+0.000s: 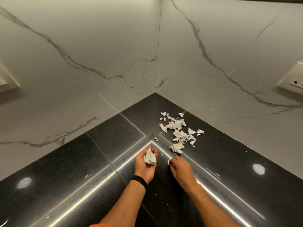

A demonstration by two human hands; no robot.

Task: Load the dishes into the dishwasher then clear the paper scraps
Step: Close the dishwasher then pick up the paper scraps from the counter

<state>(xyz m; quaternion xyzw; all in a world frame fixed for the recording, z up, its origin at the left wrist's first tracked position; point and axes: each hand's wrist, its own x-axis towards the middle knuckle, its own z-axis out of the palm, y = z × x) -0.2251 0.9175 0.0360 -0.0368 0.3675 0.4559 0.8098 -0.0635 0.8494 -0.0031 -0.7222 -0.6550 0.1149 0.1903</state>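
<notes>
Left hand (146,163), palm up, cups a wad (150,156) of paper just short of the pile (177,131) of scraps on the black desk (98,161); right hand (180,167), also near the pile, pinches one scrap (169,161)

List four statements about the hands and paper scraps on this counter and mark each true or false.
1. The left hand cups gathered scraps, palm up. True.
2. The right hand lies flat, holding nothing. False: it pinches a small scrap.
3. The pile of scraps lies on a white surface. False: the counter is black.
4. A black band circles the left wrist. True.
</notes>
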